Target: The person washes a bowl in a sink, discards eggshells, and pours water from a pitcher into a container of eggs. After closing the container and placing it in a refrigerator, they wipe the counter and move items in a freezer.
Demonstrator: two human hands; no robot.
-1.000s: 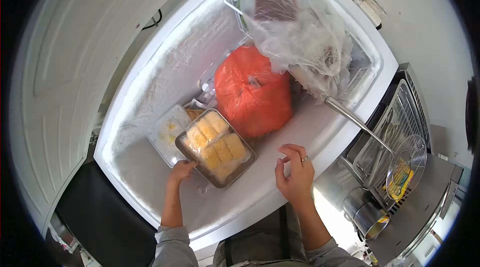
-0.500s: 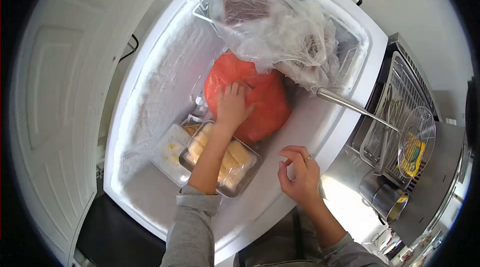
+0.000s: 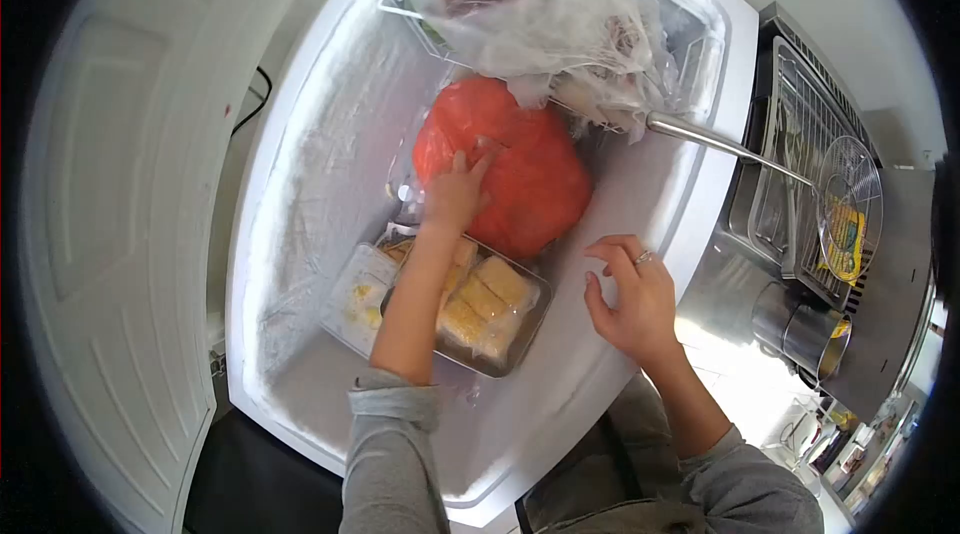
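Note:
Inside a frosted chest freezer (image 3: 480,449), my left hand (image 3: 455,196) rests on the left side of a red plastic bag (image 3: 535,179), its thumb and a finger apart. My forearm crosses over a metal tray (image 3: 535,319) of wrapped yellowish food blocks (image 3: 485,304). Beside that tray lies a clear flat container (image 3: 358,299) with yellow bits in it. My right hand (image 3: 635,299) hovers near the freezer's front wall with fingers curled and apart, a ring on one finger, and nothing in it.
Clear bags of frozen food (image 3: 545,19) fill a white wire basket (image 3: 400,9) at the freezer's far end. A long-handled wire strainer (image 3: 850,204) reaches over the right rim, beside a rack tray (image 3: 800,124) and a metal pot (image 3: 815,339). A white door (image 3: 120,234) stands left.
My left hand has shifted slightly down across the red bag, and its fingers have moved from spread flat to more bent. The view has shifted, so my right hand appears further right.

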